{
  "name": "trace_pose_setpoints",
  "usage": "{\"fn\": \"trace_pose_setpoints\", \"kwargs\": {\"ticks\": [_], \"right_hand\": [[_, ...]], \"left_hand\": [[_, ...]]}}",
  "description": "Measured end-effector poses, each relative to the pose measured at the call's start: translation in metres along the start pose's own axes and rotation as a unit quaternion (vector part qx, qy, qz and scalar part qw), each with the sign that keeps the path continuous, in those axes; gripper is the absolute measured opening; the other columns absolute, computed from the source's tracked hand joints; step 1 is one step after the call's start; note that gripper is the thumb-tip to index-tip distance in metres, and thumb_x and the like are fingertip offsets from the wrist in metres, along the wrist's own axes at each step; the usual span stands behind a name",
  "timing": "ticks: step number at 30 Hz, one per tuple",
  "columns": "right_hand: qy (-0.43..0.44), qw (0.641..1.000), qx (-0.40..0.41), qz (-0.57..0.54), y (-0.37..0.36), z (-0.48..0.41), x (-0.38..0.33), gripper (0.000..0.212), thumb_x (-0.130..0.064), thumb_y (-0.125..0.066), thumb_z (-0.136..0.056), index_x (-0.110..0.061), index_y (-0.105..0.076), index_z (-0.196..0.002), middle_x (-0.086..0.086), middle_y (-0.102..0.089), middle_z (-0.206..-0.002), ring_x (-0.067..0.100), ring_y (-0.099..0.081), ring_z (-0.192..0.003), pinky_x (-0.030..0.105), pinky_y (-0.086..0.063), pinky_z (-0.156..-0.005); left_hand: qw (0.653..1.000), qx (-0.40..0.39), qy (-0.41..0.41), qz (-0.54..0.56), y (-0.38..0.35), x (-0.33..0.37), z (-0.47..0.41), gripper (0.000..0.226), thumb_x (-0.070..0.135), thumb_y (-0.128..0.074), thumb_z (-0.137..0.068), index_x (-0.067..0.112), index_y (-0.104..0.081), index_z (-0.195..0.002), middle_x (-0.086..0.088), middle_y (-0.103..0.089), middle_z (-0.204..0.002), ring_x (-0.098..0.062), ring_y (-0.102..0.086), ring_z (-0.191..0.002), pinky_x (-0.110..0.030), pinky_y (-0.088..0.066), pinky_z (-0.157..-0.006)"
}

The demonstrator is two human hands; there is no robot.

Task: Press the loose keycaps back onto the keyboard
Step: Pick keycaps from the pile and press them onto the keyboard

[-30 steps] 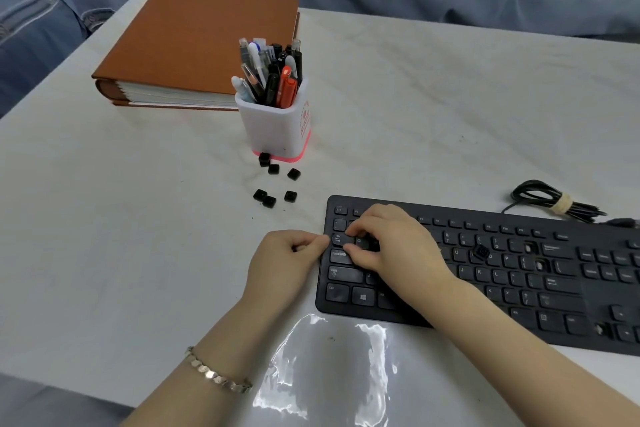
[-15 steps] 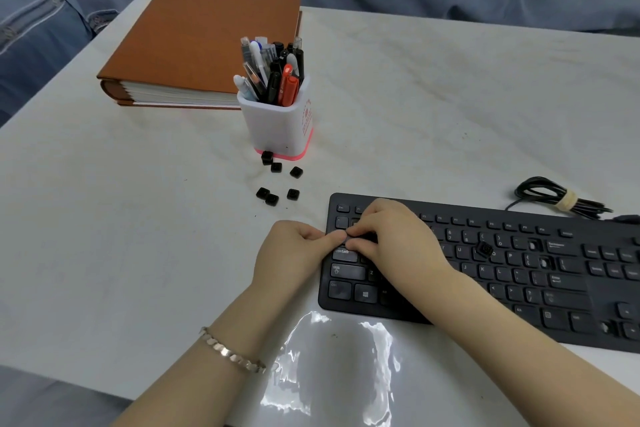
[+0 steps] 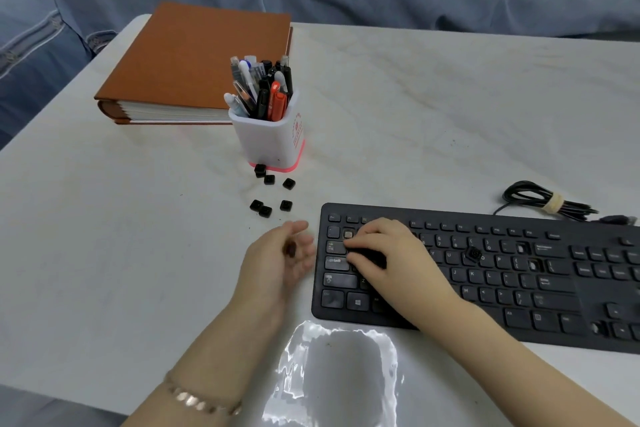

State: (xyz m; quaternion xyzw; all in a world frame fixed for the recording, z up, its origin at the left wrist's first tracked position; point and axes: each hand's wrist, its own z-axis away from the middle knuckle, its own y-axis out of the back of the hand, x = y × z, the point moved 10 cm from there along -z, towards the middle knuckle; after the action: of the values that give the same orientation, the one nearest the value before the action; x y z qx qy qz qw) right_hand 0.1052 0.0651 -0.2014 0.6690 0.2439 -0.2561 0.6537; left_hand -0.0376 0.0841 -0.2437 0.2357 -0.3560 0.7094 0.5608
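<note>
The black keyboard (image 3: pixel 519 322) lies at the right of the table. It has open sockets, one near its top left (image 3: pixel 348 234) and others further right (image 3: pixel 533 265). One keycap (image 3: pixel 473 254) lies loose on top of the keys. My right hand (image 3: pixel 391 256) rests on the keyboard's left end, fingertips pressing down on the keys there. My left hand (image 3: pixel 273 263) hovers just left of the keyboard, blurred, palm turned up and fingers relaxed, with a small dark keycap (image 3: pixel 289 249) lying in it. Several loose keycaps (image 3: pixel 265 211) are scattered on the table below the pen holder.
A white pen holder (image 3: pixel 270 139) full of pens stands behind the loose keycaps, and an orange binder (image 3: pixel 194 59) lies behind it. The coiled keyboard cable (image 3: pixel 547 201) sits at the back right. A shiny plastic sheet (image 3: pixel 332 374) lies at the near table edge.
My left hand has drawn back from the keyboard's left edge and turned palm up with a keycap in it. My right hand stays on the left keys.
</note>
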Motion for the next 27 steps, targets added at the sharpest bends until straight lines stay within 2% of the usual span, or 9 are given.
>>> {"fn": "trace_pose_setpoints", "kwargs": {"ticks": [3,8,11,14,18,20,23,25,27], "right_hand": [[0.005,0.998,0.061,-0.033,0.014,0.011,0.0,0.019,-0.021,-0.061,-0.081,-0.017,-0.071,-0.097,-0.016,-0.051,-0.089,-0.004,-0.043,-0.09,-0.003,-0.023,-0.087],[0.012,0.988,0.132,-0.081,0.042,0.022,-0.013,0.022,-0.023,-0.059,-0.076,-0.02,-0.072,-0.094,-0.018,-0.054,-0.083,-0.002,-0.048,-0.086,0.001,-0.033,-0.08],[0.022,0.988,0.114,-0.104,0.046,0.022,-0.026,0.024,-0.028,-0.061,-0.074,-0.024,-0.071,-0.096,-0.022,-0.052,-0.082,-0.006,-0.047,-0.084,0.002,-0.034,-0.076],[0.021,0.99,0.082,-0.114,0.04,0.019,-0.033,0.027,-0.031,-0.061,-0.073,-0.026,-0.07,-0.098,-0.022,-0.052,-0.083,-0.009,-0.045,-0.088,0.002,-0.032,-0.077],[0.03,0.991,0.059,-0.114,0.032,0.019,-0.034,0.025,-0.026,-0.065,-0.073,-0.026,-0.07,-0.098,-0.017,-0.054,-0.085,-0.003,-0.047,-0.09,0.003,-0.033,-0.076],[0.035,0.992,0.06,-0.106,0.032,0.02,-0.033,0.024,-0.025,-0.063,-0.073,-0.023,-0.07,-0.095,-0.013,-0.055,-0.084,-0.001,-0.048,-0.086,0.005,-0.036,-0.076],[0.04,0.994,0.066,-0.075,0.038,0.027,-0.024,0.022,-0.023,-0.061,-0.072,-0.02,-0.07,-0.092,-0.017,-0.054,-0.08,-0.004,-0.047,-0.077,0.007,-0.038,-0.074],[0.022,0.993,0.087,-0.073,0.048,0.036,-0.006,0.021,-0.019,-0.062,-0.07,-0.02,-0.07,-0.09,-0.016,-0.054,-0.076,-0.002,-0.05,-0.073,0.009,-0.042,-0.069],[-0.022,0.987,0.116,-0.105,0.063,0.05,0.022,0.02,-0.012,-0.067,-0.071,-0.021,-0.07,-0.089,-0.008,-0.058,-0.076,0.005,-0.056,-0.073,0.011,-0.046,-0.065]], "left_hand": [[0.968,-0.114,0.099,0.203,-0.021,0.001,0.017,0.04,0.028,-0.037,-0.096,-0.004,-0.06,-0.103,-0.018,-0.069,-0.098,-0.026,-0.07,-0.087,-0.038,-0.056,-0.078],[0.939,-0.205,0.15,0.232,-0.04,0.0,0.036,0.057,0.041,-0.036,-0.091,-0.006,-0.064,-0.108,-0.021,-0.063,-0.117,-0.031,-0.06,-0.109,-0.055,-0.044,-0.086],[0.93,-0.225,0.167,0.239,-0.048,-0.005,0.04,0.063,0.047,-0.036,-0.091,-0.006,-0.061,-0.113,-0.022,-0.061,-0.121,-0.033,-0.059,-0.111,-0.054,-0.044,-0.088],[0.927,-0.226,0.184,0.238,-0.054,-0.01,0.045,0.067,0.049,-0.035,-0.09,-0.007,-0.056,-0.12,-0.023,-0.061,-0.119,-0.033,-0.06,-0.111,-0.043,-0.047,-0.091],[0.936,-0.209,0.175,0.222,-0.055,-0.014,0.042,0.068,0.046,-0.046,-0.077,-0.008,-0.056,-0.117,-0.021,-0.063,-0.116,-0.031,-0.061,-0.102,-0.038,-0.032,-0.105],[0.943,-0.213,0.164,0.194,-0.058,-0.015,0.042,0.069,0.046,-0.046,-0.074,-0.008,-0.057,-0.116,-0.02,-0.063,-0.118,-0.03,-0.059,-0.109,-0.041,-0.031,-0.108],[0.96,-0.22,0.131,0.112,-0.069,-0.02,0.043,0.058,0.047,-0.038,-0.087,0.0,-0.058,-0.115,-0.016,-0.066,-0.115,-0.026,-0.062,-0.104,-0.038,-0.043,-0.095],[0.982,-0.186,0.027,-0.025,-0.071,-0.017,0.037,0.041,0.037,-0.033,-0.096,0.01,-0.06,-0.109,-0.009,-0.067,-0.115,-0.017,-0.063,-0.104,-0.029,-0.046,-0.09],[0.958,-0.142,-0.147,-0.202,-0.075,-0.004,0.036,0.02,0.02,-0.043,-0.096,0.021,-0.062,-0.102,0.002,-0.068,-0.111,-0.004,-0.062,-0.103,-0.022,-0.046,-0.092]]}}
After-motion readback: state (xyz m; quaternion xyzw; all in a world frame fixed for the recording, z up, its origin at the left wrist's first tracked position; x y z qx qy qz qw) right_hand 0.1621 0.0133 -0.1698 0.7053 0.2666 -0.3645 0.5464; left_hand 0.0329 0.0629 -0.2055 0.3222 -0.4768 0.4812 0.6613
